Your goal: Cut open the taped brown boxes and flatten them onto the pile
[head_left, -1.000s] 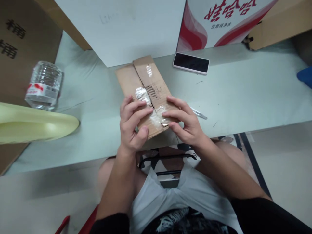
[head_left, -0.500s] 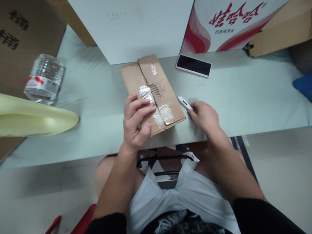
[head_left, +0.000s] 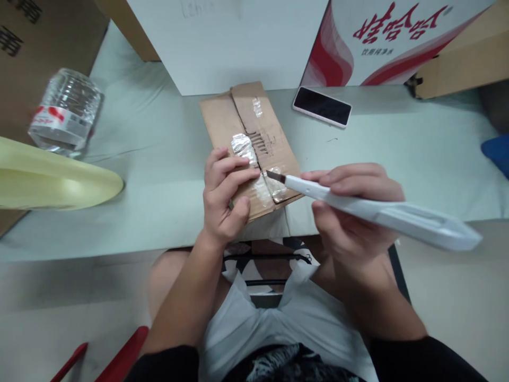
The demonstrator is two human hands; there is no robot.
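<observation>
A flat brown cardboard box point(head_left: 274, 135), with shiny tape strips and a seam along its top, lies tilted on the pale green covered table. My left hand point(head_left: 228, 193) grips its near left side, fingers over the taped top and thumb by the near edge. In my right hand point(head_left: 358, 207) is a white utility knife point(head_left: 358, 208), held up between thumb and fingers at the right of the box. Its dark blade is out and points left over the seam and tape; whether it touches the cardboard I cannot tell.
A phone point(head_left: 322, 106) lies beyond the box on the right, before a large white carton point(head_left: 238, 48) with red print. To the left are a clear water bottle point(head_left: 67, 111) and a pale yellow curved object point(head_left: 59, 178). Something blue point(head_left: 497, 154) sits at the right edge.
My right hand has lifted the utility knife off the table and turned it, and its blade now shows over the box. The left hand keeps its place on the cardboard. The view has shifted slightly.
</observation>
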